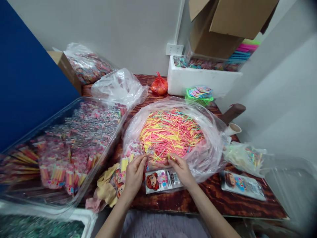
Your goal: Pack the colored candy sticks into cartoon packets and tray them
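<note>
A clear plastic bag (213,142), its mouth folded wide, holds a heap of thin pink, yellow and green sticks (170,132). At its near edge my left hand (135,170) is closed in a pinch; a bit of clear film seems to show at the fingertips, too small to name. My right hand (180,170) is closed too, with short yellow and pink stick ends showing at its fingers. Between the wrists lies a stack of silver printed pouches (160,181). Beside my left hand are filled stick packets (125,162).
To the left stands a clear tub (104,162) of filled packets (81,135); a foam box (90,218) sits below. At the back are a white foam box (203,79), a carton (223,19), and a green basket (200,99). More pouches (242,185) and a paper cup (232,129) lie right.
</note>
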